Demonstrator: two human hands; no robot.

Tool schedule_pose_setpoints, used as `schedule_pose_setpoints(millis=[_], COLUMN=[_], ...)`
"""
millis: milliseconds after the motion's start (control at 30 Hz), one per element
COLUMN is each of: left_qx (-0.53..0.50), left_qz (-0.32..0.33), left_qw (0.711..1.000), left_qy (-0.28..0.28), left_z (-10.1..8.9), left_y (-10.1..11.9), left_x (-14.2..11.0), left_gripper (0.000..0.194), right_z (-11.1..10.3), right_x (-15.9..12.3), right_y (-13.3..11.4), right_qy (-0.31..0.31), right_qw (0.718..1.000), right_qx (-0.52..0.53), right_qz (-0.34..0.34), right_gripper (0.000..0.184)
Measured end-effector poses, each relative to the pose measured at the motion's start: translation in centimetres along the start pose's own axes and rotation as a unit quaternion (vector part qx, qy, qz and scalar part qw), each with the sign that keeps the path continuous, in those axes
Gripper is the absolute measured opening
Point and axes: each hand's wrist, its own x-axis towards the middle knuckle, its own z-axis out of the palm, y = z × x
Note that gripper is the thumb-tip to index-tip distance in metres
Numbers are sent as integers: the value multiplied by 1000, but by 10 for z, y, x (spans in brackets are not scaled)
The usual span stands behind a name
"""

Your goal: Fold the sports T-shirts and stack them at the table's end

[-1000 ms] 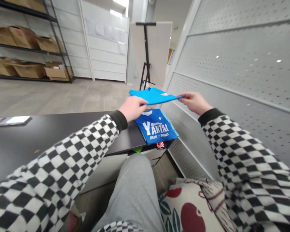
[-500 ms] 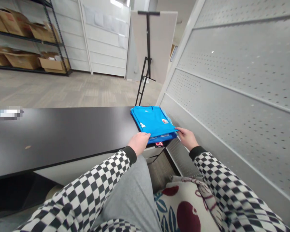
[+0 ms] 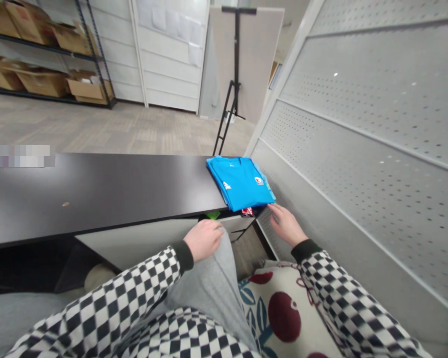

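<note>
A neatly folded blue T-shirt [image 3: 242,184] lies on top of a small stack of folded garments at the right end of the black table. Its white logo, round red-and-white badge and neckline face up. My right hand [image 3: 287,226] is at the stack's near right corner, its fingers stretched out and the fingertips touching or nearly touching the hem. My left hand [image 3: 204,239] is away from the cloth, above my knee, with loosely bent fingers and nothing visible in them. Part of its fingertips is hidden.
Below the edge of the black table [image 3: 153,186] a gap shows a green item [image 3: 212,215] and a red card-like item [image 3: 247,212]. A perforated grey panel [image 3: 358,119] rises at the right. A patterned cushion [image 3: 283,308] lies beside my leg. Cardboard boxes [image 3: 41,82] fill a far rack.
My left hand has let go of the shirt's near edge and moved down and left. My right hand has loosened its pinch at the corner. The shirt now lies flat over the darker blue garment.
</note>
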Motion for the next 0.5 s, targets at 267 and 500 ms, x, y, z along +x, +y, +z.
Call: schedule_pose_setpoints(millis=[267, 500], left_qx=[-146, -228], left_qz=[-104, -251], left_qw=[984, 941], left_qy=[-8, -7], left_z=[17, -72], left_y=[-19, -63], left_x=[-129, -184], left_gripper=[57, 38], right_z=[43, 110], right_x=[-28, 8], right_y=[-195, -371], right_qy=[-95, -212], right_qw=[943, 856], right_qx=[240, 367], right_qz=[-212, -295], right_gripper=[37, 29])
